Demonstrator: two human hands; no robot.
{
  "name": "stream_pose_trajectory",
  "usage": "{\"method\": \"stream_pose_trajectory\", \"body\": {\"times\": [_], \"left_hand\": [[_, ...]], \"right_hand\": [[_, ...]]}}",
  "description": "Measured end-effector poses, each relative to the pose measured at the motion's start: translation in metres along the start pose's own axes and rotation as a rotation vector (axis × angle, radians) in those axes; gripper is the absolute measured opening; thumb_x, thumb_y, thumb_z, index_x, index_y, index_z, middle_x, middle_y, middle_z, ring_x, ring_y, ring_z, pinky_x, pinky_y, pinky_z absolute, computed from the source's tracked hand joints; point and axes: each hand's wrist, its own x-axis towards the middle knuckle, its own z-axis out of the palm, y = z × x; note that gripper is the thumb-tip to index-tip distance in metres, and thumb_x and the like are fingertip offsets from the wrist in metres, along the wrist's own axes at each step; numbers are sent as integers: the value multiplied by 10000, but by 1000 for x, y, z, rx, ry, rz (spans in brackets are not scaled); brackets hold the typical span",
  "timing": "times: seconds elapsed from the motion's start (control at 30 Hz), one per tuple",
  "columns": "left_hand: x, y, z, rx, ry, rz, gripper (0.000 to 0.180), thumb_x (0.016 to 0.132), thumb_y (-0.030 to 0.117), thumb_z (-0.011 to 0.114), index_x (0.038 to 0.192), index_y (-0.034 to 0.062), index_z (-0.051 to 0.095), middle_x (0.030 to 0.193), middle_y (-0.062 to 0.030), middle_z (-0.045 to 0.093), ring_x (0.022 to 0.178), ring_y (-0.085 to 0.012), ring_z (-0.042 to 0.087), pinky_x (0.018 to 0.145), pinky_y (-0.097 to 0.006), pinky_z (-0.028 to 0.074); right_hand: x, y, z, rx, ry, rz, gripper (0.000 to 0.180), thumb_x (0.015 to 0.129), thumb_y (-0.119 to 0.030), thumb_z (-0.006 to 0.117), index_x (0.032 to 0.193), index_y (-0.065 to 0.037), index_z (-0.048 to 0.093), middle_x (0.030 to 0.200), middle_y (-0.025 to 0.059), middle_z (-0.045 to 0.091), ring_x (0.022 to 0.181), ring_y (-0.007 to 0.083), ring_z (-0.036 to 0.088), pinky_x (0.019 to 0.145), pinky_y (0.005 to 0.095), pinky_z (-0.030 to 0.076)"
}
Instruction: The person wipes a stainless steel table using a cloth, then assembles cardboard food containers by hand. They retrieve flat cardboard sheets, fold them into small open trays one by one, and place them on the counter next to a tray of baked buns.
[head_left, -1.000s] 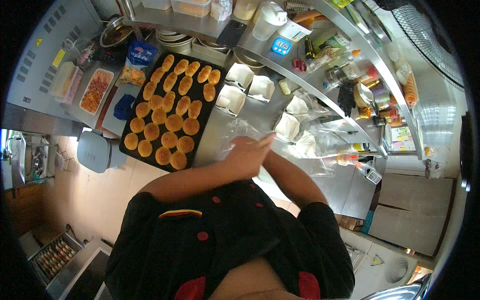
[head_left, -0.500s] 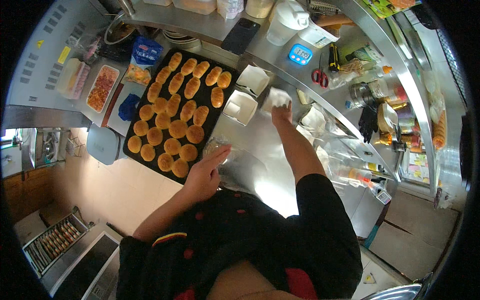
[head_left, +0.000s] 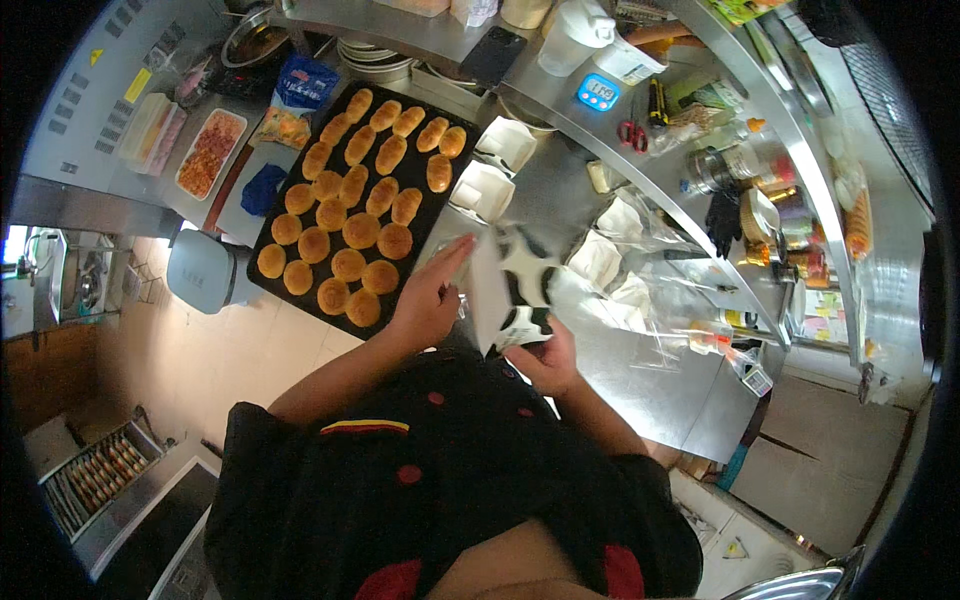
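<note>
My right hand (head_left: pixel 548 358) grips the near end of a white paper box with a black pattern (head_left: pixel 518 275), held tilted just above the steel counter (head_left: pixel 650 385). My left hand (head_left: pixel 428 300) is beside the box's left edge, fingers stretched forward. It appears to hold a clear plastic bag (head_left: pixel 458 262), which is hard to make out. A black baking tray (head_left: pixel 436 205) full of golden buns (head_left: pixel 348 228) lies just left of my left hand.
Two empty white paper boxes (head_left: pixel 492 168) stand past the tray. More boxes and clear bags (head_left: pixel 640 290) lie at the right. On the shelf are a blue timer (head_left: pixel 598 92), scissors (head_left: pixel 630 132), a black glove (head_left: pixel 722 218) and jars.
My right hand reached out to a white box at the far side, then brought it back close to my body. My left hand stayed by the clear bag.
</note>
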Motion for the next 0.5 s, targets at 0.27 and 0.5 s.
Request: {"method": "stream_pose_trajectory", "body": {"times": [0.27,0.5], "left_hand": [[0,28,11,78,-84,191,837,818,-106,457,1608,16,207,1686,-148,225,1503,-329,339,1165,-372,369],[10,11,-4,45,-151,243,844,813,-138,447,1611,71,268,1685,-145,243,1506,-294,347,1116,-325,385]], "right_hand": [[-10,18,7,262,108,-308,576,906,39,677,1438,-23,464,1213,48,648,1093,142,611,963,322,485],[-44,-27,32,119,203,-502,480,907,59,666,1356,-3,507,1186,48,641,1055,138,614,932,305,492]]}}
